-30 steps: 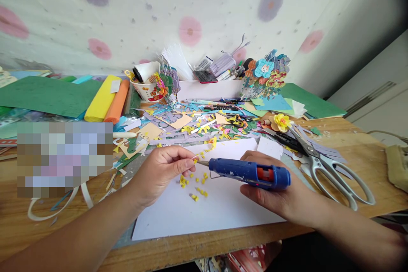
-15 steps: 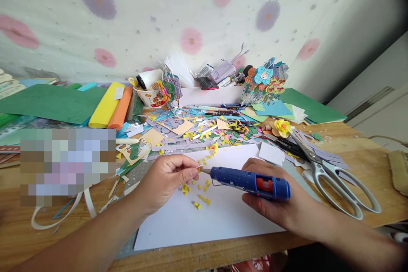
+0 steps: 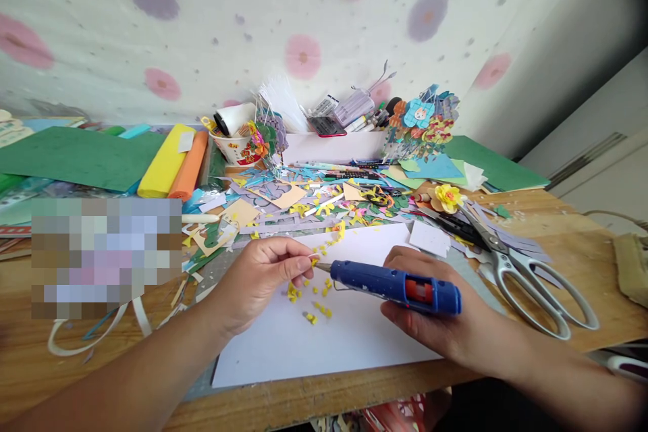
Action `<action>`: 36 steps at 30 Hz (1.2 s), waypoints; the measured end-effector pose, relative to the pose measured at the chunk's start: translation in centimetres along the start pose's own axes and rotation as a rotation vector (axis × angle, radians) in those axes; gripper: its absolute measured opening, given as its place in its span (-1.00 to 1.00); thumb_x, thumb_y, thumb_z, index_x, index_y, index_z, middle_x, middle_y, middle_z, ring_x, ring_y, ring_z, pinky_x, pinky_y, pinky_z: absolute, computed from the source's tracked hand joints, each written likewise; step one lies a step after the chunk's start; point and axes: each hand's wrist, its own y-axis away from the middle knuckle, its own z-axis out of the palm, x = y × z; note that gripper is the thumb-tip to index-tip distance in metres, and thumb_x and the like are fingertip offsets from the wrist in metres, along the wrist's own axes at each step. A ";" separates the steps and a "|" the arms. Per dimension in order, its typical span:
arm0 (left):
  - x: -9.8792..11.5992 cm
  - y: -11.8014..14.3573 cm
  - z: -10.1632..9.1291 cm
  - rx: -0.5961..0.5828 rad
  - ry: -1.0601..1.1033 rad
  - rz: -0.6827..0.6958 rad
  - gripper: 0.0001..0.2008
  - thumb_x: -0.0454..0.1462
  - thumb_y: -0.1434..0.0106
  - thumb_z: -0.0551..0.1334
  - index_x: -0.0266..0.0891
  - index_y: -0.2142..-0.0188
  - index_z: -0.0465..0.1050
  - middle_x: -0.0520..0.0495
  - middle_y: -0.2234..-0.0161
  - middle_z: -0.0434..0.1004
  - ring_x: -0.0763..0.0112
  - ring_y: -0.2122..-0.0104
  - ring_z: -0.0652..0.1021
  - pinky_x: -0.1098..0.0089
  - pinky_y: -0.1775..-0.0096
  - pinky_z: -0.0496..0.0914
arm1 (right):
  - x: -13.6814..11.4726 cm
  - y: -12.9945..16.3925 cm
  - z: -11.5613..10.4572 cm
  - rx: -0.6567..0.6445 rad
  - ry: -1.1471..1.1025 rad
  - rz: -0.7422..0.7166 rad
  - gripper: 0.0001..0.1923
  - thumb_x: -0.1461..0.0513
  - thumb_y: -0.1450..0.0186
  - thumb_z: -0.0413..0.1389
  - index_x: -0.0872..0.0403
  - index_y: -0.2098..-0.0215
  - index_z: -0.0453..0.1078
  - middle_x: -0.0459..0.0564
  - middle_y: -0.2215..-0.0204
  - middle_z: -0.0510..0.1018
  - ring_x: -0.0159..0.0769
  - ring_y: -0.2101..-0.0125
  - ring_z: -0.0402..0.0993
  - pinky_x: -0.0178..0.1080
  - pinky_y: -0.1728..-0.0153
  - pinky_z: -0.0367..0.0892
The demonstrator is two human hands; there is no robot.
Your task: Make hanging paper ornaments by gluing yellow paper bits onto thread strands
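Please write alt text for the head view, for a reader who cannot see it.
A person's right hand holds a blue glue gun, its tip very near a tiny yellow piece pinched by the left hand, over white paper. Scissors lie to the right, paper scraps behind.

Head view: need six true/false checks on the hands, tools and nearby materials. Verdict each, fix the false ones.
1. The right hand holds a blue plastic glue gun. True.
2. The left hand pinches a thin pale strand between its fingers. True.
3. The gun's tapered metal nozzle points away from the left hand. False: it points toward that hand's fingers.
4. Large scissors with silver-grey handles lie right of the white paper sheet. True.
5. The small loose bits on the sheet are blue. False: they are small yellow pieces.
6. The thick yellow roll lies right of the orange roll. False: the yellow roll is left of the orange roll.
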 end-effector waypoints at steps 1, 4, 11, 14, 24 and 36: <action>0.0 0.0 0.0 -0.003 0.008 -0.001 -0.89 -0.19 -0.08 0.40 -0.18 0.43 0.62 0.01 0.51 0.57 0.51 0.52 0.47 0.49 0.43 0.34 | 0.0 0.0 0.0 0.002 0.001 -0.006 -0.96 0.32 -0.25 0.10 0.06 0.34 0.34 -0.06 0.38 0.41 -0.31 0.37 0.34 -0.22 0.32 0.29; 0.0 -0.1 0.0 0.001 0.037 -0.015 -0.88 -0.19 -0.07 0.41 -0.19 0.43 0.63 0.00 0.51 0.57 0.50 0.52 0.47 0.49 0.44 0.32 | 0.1 0.0 0.1 0.005 0.003 -0.017 -0.96 0.32 -0.26 0.11 0.05 0.35 0.33 -0.07 0.39 0.40 -0.33 0.38 0.33 -0.23 0.33 0.29; 0.1 -0.1 0.2 -0.008 0.091 -0.039 -0.86 -0.19 -0.05 0.42 -0.22 0.45 0.62 -0.01 0.54 0.56 0.51 0.53 0.46 0.50 0.45 0.31 | -0.1 -0.2 0.1 0.031 0.030 -0.039 -0.92 0.32 -0.26 0.10 0.06 0.39 0.30 -0.09 0.43 0.38 -0.34 0.38 0.32 -0.25 0.36 0.26; 0.2 0.0 0.2 -0.011 0.110 -0.049 -0.86 -0.19 -0.05 0.42 -0.22 0.44 0.62 -0.01 0.53 0.57 0.52 0.53 0.46 0.49 0.43 0.32 | -0.1 -0.2 0.1 0.031 0.038 -0.038 -0.91 0.32 -0.26 0.09 0.06 0.40 0.28 -0.09 0.44 0.37 -0.34 0.39 0.31 -0.26 0.37 0.26; 0.1 -0.1 0.1 -0.016 0.152 -0.091 -0.84 -0.19 -0.03 0.44 -0.24 0.45 0.61 -0.01 0.53 0.56 0.52 0.52 0.46 0.50 0.45 0.28 | 0.0 0.1 0.3 0.037 0.117 -0.045 -0.80 0.42 -0.16 0.13 0.05 0.42 0.22 -0.12 0.43 0.33 -0.36 0.39 0.29 -0.29 0.39 0.20; 0.5 0.0 0.2 0.036 0.212 -0.155 -0.76 -0.16 0.07 0.50 -0.24 0.45 0.61 -0.02 0.55 0.55 0.48 0.51 0.47 0.46 0.42 0.31 | 0.5 1.2 -1.1 0.181 0.109 -0.172 -0.82 0.30 -0.22 0.15 -0.03 0.21 0.34 -0.03 0.29 0.44 -0.25 0.30 0.42 -0.21 0.29 0.37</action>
